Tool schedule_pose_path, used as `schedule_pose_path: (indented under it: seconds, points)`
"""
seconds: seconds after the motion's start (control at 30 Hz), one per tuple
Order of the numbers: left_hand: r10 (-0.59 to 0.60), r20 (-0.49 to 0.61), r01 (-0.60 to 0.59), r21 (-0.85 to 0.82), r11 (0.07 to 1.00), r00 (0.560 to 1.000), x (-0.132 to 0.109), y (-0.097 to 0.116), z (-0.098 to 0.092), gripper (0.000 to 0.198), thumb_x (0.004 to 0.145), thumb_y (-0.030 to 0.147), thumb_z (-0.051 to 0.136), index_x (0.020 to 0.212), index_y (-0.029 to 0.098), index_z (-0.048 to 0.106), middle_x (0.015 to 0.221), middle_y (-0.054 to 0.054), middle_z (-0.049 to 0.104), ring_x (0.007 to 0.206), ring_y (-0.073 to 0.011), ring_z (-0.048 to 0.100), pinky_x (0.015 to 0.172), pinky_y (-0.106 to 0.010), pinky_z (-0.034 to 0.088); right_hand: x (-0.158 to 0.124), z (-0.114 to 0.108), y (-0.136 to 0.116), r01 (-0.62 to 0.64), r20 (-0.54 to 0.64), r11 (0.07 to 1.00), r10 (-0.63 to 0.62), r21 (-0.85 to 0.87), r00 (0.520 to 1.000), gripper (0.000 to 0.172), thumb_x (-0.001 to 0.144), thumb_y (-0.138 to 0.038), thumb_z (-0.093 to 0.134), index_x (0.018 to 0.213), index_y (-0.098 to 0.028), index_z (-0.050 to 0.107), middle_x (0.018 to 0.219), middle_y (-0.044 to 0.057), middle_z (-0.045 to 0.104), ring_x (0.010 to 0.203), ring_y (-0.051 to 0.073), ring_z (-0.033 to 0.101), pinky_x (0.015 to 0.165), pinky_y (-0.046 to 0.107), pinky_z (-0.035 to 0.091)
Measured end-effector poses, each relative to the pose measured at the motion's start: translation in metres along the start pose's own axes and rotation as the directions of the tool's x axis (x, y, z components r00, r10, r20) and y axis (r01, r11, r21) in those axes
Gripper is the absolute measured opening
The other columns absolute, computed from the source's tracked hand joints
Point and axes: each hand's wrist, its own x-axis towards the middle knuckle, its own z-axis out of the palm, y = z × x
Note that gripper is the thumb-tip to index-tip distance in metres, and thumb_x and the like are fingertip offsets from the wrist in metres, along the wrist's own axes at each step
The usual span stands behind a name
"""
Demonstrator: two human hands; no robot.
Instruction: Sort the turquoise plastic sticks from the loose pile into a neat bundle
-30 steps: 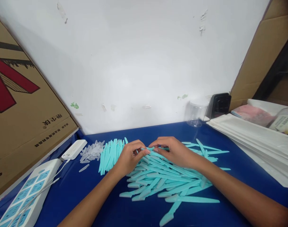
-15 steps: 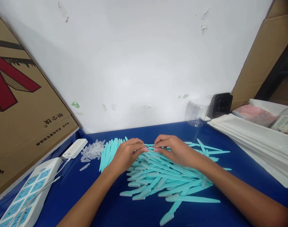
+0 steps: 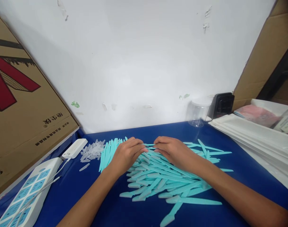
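Note:
A loose heap of teal plastic sticks (image 3: 167, 179) lies spread over the blue table (image 3: 238, 164). My left hand (image 3: 126, 154) and my right hand (image 3: 173, 150) rest on the heap's far side, fingertips nearly meeting. Together they pinch one teal stick (image 3: 149, 145) held level between them. A neat row of teal sticks (image 3: 108, 151) lies just left of my left hand. Small clear plastic caps (image 3: 92, 150) are piled further left.
A white power strip (image 3: 30, 192) and a white adapter (image 3: 74, 148) lie at the left beside a leaning cardboard box (image 3: 23, 119). A clear jar (image 3: 197, 113), a black device (image 3: 223, 104) and a stack of white bags (image 3: 257, 138) stand at the right.
Both hands have lowered a little onto the heap and flattened. They still pinch a teal stick between their fingertips. The view has shifted slightly.

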Motion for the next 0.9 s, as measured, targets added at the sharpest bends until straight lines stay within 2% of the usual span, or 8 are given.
schedule_pose_path:
  seconds: [0.23,0.43,0.57,0.67,0.73,0.77,0.83,0.9]
  points:
    - [0.046,0.045,-0.052,0.129,0.99,0.998,0.004,0.001,-0.006,0.019,0.102,0.026,0.054,0.096,0.018,0.071,0.1,-0.008,0.073,0.08,-0.0173,0.058,0.072,-0.031,0.047,0.0,0.0,0.002,0.026,-0.013,0.996,-0.028,-0.089,1.0,0.03,0.1,-0.008,0.047,0.109,-0.019,0.073,0.112,0.011,0.067,0.091,0.022,0.063,0.072,0.034,0.051]
    - [0.078,0.082,-0.096,0.248,0.964,0.994,0.006,0.001,-0.007,0.021,0.102,0.025,0.053,0.094,0.018,0.071,0.097,-0.009,0.073,0.084,-0.0196,0.059,0.073,-0.034,0.045,-0.001,0.006,0.012,0.032,-0.021,0.982,-0.037,-0.185,0.999,0.036,0.095,0.001,0.044,0.104,-0.018,0.072,0.105,0.011,0.066,0.091,0.023,0.059,0.072,0.034,0.049]
    - [-0.027,0.062,0.009,0.285,0.959,0.998,0.001,-0.022,-0.024,0.026,0.103,0.028,0.05,0.097,0.019,0.073,0.1,-0.01,0.074,0.093,-0.0218,0.062,0.082,-0.036,0.046,-0.003,-0.008,0.032,-0.051,-0.125,0.976,0.024,-0.212,0.992,0.032,0.097,-0.005,0.043,0.107,-0.018,0.071,0.106,0.012,0.066,0.092,0.025,0.059,0.07,0.035,0.049]
    - [-0.225,0.036,0.193,0.394,0.899,0.974,-0.008,-0.049,-0.047,0.036,0.104,0.038,0.046,0.099,0.019,0.075,0.104,-0.011,0.074,0.099,-0.0256,0.063,0.086,-0.038,0.047,-0.003,-0.019,0.042,-0.099,-0.189,0.978,0.064,-0.186,0.98,0.03,0.101,-0.013,0.042,0.109,-0.018,0.07,0.109,0.014,0.066,0.097,0.027,0.061,0.076,0.04,0.051]
    - [-0.423,0.022,0.352,0.516,0.781,0.906,-0.016,-0.067,-0.064,0.044,0.102,0.045,0.043,0.095,0.019,0.077,0.1,-0.013,0.074,0.098,-0.0294,0.064,0.082,-0.039,0.048,-0.003,-0.021,0.044,-0.123,-0.201,0.977,0.086,-0.176,0.976,0.031,0.102,-0.017,0.041,0.107,-0.017,0.071,0.109,0.015,0.066,0.096,0.027,0.061,0.077,0.041,0.052]
    - [-0.532,0.013,0.431,0.572,0.698,0.847,-0.021,-0.074,-0.073,0.047,0.101,0.049,0.042,0.093,0.018,0.077,0.098,-0.014,0.074,0.096,-0.0315,0.064,0.079,-0.04,0.048,-0.002,-0.02,0.043,-0.129,-0.196,0.976,0.094,-0.173,0.976,0.031,0.103,-0.018,0.041,0.106,-0.017,0.072,0.109,0.015,0.066,0.096,0.027,0.062,0.077,0.041,0.052]
    - [-0.73,0.012,0.553,0.644,0.529,0.684,-0.032,-0.088,-0.09,0.051,0.097,0.055,0.042,0.091,0.019,0.078,0.09,-0.016,0.074,0.087,-0.0344,0.066,0.072,-0.041,0.047,-0.002,-0.015,0.041,-0.129,-0.172,0.978,0.101,-0.164,0.98,0.03,0.103,-0.019,0.042,0.105,-0.017,0.072,0.108,0.015,0.066,0.096,0.027,0.062,0.075,0.04,0.052]
    - [-0.85,0.052,0.613,0.67,0.419,0.525,-0.044,-0.101,-0.103,0.051,0.092,0.06,0.046,0.088,0.02,0.078,0.087,-0.017,0.074,0.082,-0.0353,0.066,0.069,-0.04,0.047,-0.002,-0.009,0.038,-0.122,-0.139,0.982,0.102,-0.146,0.985,0.03,0.103,-0.019,0.043,0.102,-0.016,0.073,0.105,0.015,0.067,0.094,0.026,0.062,0.072,0.038,0.051]
